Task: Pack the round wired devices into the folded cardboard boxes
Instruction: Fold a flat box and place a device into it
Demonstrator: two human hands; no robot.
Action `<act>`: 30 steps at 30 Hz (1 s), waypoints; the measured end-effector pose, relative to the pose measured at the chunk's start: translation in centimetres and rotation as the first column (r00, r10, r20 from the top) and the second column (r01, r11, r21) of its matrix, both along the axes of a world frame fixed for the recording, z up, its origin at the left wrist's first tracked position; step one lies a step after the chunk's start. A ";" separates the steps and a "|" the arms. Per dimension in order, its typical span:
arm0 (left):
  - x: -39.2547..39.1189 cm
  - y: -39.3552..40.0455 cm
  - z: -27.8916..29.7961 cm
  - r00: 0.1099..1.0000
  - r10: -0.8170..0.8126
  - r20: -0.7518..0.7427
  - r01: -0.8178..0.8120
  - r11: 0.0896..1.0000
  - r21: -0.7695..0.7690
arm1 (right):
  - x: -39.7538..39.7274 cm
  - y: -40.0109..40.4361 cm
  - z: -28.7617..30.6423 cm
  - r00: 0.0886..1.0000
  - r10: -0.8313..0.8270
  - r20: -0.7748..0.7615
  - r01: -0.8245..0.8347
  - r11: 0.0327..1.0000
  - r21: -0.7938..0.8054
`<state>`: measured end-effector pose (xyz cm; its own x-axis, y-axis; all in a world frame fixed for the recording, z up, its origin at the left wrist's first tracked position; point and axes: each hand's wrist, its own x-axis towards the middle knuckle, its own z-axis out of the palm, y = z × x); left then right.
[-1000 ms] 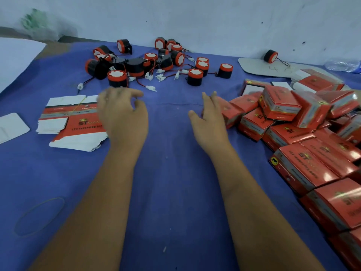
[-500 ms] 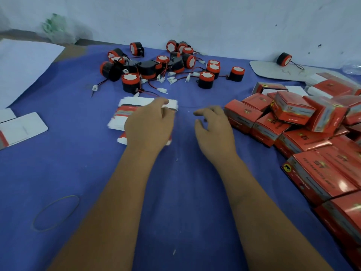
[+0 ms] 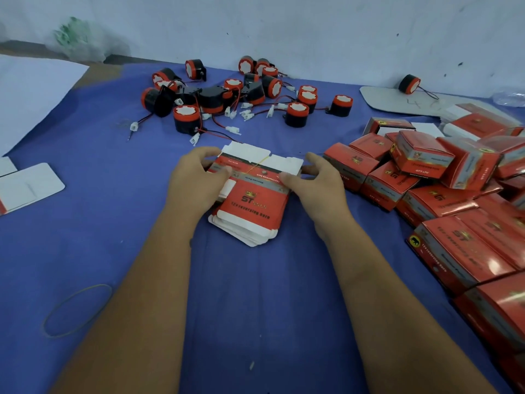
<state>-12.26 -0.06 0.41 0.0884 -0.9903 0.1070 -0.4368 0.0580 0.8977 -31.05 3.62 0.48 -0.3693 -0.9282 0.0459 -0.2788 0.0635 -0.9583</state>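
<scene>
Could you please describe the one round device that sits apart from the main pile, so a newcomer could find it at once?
Look along the blue cloth to its far right end by the wall. There a flat white board lies, and the lone round device rests on its far edge. Unlike the clustered devices, it sits alone.

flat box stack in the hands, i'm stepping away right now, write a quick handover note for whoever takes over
Left hand and right hand both grip the banded stack of flat boxes at mid-table.
Round wired devices lie loose at the far edge, one more apart on a white card.
Done: a pile of closed red boxes on the right.
Left: free a flat box from its rubber band, fold it, pack the remaining devices.
</scene>
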 end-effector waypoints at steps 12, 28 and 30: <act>-2.4 0.2 -0.6 0.868 0.044 0.495 -0.010 0.997 -0.071 | 2.0 1.5 1.1 0.868 -0.062 -0.492 0.117 0.990 0.081; -2.8 0.9 -0.4 0.894 0.071 0.443 0.018 0.981 -0.193 | 1.6 1.8 2.7 0.873 -0.262 0.411 0.338 0.933 -0.126; -2.8 0.9 -0.4 0.885 0.074 0.460 0.019 0.981 -0.194 | 1.4 1.9 2.9 0.823 -0.251 0.510 0.360 0.924 -0.126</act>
<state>-15.11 0.84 -0.01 0.0095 -0.9456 0.3253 -0.8029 0.1866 0.5661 -29.66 5.48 3.38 -0.6580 -0.7524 -0.0318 0.2145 -0.1467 -0.9656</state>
